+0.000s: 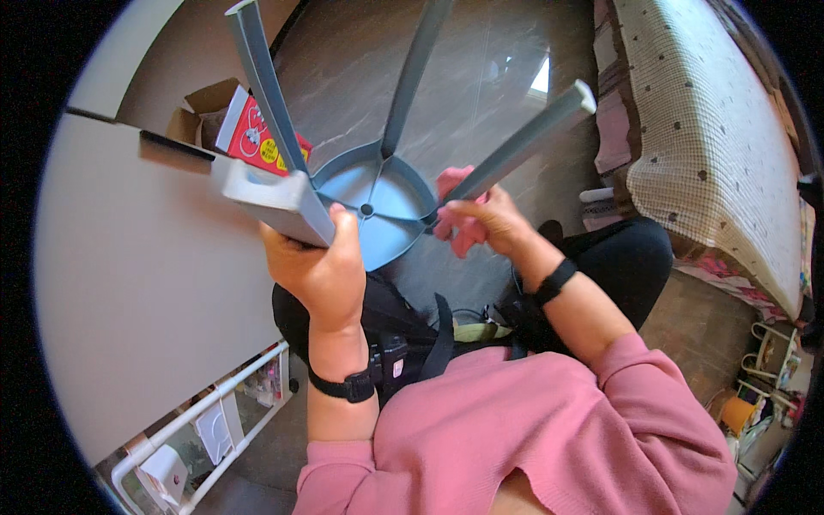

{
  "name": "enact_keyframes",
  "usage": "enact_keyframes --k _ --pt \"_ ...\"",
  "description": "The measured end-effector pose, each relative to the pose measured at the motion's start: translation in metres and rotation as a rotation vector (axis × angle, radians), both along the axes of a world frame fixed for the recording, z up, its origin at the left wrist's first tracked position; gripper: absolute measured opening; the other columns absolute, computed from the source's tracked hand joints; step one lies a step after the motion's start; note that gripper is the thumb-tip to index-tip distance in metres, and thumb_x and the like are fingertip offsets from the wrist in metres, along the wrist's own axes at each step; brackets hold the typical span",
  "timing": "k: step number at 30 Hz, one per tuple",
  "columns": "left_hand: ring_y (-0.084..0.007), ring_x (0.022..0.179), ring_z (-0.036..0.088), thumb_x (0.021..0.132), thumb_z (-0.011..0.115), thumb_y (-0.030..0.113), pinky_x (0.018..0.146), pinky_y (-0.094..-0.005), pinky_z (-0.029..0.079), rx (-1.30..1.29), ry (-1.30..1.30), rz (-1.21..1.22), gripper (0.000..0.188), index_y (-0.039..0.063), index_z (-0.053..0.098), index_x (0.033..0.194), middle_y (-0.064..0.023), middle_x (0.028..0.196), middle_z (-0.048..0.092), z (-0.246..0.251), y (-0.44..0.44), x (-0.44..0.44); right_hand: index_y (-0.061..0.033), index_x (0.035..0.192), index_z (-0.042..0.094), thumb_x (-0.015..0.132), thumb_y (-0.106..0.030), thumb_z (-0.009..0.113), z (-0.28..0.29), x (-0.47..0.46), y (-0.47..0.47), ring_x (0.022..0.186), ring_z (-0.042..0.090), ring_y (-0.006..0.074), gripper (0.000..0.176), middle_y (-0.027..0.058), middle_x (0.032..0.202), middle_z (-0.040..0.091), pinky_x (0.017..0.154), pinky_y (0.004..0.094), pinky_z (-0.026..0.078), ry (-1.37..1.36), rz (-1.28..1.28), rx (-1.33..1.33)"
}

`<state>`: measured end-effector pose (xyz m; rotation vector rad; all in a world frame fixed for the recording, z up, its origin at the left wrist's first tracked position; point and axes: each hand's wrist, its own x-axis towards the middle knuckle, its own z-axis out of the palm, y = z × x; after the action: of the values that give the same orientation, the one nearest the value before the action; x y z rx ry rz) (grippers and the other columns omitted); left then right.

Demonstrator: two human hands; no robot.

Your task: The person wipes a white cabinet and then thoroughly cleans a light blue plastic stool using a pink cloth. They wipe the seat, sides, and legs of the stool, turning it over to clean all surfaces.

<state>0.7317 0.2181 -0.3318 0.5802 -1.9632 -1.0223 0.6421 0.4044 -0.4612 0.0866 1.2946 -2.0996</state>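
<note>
A blue-grey plastic stool [347,177] is upside down before me, its ribbed underside facing up and its legs pointing up and outward. My left hand [318,277] is wrapped around the near-left leg [283,206], whose white-capped end faces me. At the base of the right leg [521,141], my right hand [499,222] holds a crumpled pink cloth [468,239] around the leg. Two more legs rise at the far side, and one of them runs out of the top of the view. Whether the seat rests on the floor or on my legs is hidden.
A white cabinet [141,270] stands close on the left, with a red printed box [248,132] and an open cardboard box [187,119] beyond it. Low left is a white-railed rack [222,393]. A bed with a checked cover [714,148] borders the right.
</note>
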Motion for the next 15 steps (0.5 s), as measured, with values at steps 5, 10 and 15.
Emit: enact_keyframes --k 5,10,15 --pt "-0.0110 0.071 0.049 0.074 0.069 -0.005 0.070 -0.0260 0.044 0.088 0.117 -0.015 0.025 0.006 0.050 0.086 0.0001 0.079 0.050 0.002 -0.007 0.012 -0.0018 0.121 0.056 0.073 -0.001 0.079 0.093 -0.022 0.036 0.083 0.071 0.0256 0.053 0.0126 0.096 0.068 0.067 0.0365 0.060 0.208 -0.147 -0.068" --pt "-0.0128 0.074 0.052 0.072 0.069 -0.003 0.072 -0.0272 0.046 0.218 0.140 -0.079 0.025 0.003 0.052 0.089 -0.0028 0.083 0.054 0.000 -0.006 0.011 -0.0024 0.116 0.060 0.076 -0.007 0.082 0.135 -0.043 0.061 0.086 0.069 0.0173 0.046 0.0074 0.102 0.067 0.074 0.0306 0.058 0.650 -0.288 0.150" --pt "-0.0114 0.071 0.051 0.069 0.069 -0.004 0.070 -0.0263 0.045 0.321 0.169 -0.109 0.027 0.004 0.051 0.087 -0.0026 0.080 0.053 0.004 -0.004 0.013 -0.0052 0.114 0.060 0.077 -0.007 0.081 0.104 -0.035 0.035 0.087 0.066 0.0131 0.042 0.0047 0.101 0.067 0.076 0.0279 0.055 0.710 -0.427 0.183"
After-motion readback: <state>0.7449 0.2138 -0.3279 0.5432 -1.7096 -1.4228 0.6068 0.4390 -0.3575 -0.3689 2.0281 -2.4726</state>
